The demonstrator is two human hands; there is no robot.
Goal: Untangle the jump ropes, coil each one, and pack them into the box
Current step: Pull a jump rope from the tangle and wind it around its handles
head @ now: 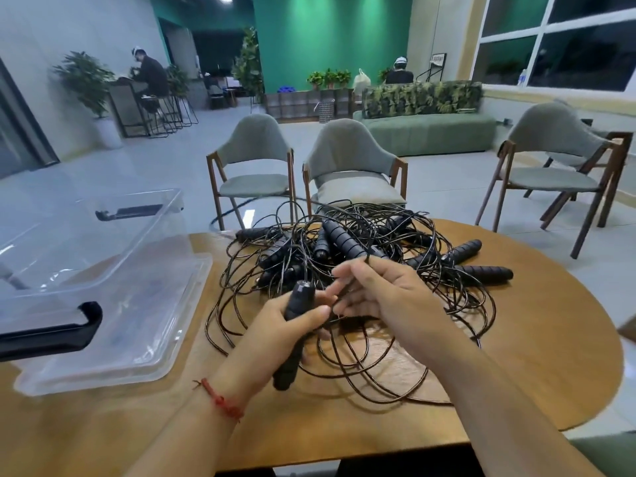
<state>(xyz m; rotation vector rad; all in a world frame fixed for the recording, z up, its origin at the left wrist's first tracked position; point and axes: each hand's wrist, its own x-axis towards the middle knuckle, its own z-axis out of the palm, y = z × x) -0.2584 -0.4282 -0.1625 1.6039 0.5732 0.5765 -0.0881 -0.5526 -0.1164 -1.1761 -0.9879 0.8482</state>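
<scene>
Clenched round one black handle [299, 304], my left hand [275, 330] keeps it tilted above the near side of the heap, thumb laid across the front and the butt end poking out below my palm. Just beside it, my right hand [382, 297] has its fingers curled on a thin cord [367, 261], which I take to be this handle's own. A loop of it rides over my forefinger.

From the head view, the other jump ropes [364, 235] lie in one tangled heap in the middle of the round wooden table [543, 339], just beyond my hands. Several ribbed handles stick out on the far and right sides, and loose loops spill toward the near edge. The clear box [137, 304] stands open on the left of the table, near the heap but apart from it, with a black latch [51, 333] at its near end. By my reckoning the work is at its start: one rope is being singled out, none coiled.

These cords look thin, smooth and springy, so I expect them to slide easily and to snag wherever they cross. The weight is likely in the handles, whose ribs give good purchase. My judgement is to hold a handle firmly and let the cord run loosely through the other fingers, since a hard pull could tighten a knot
</scene>
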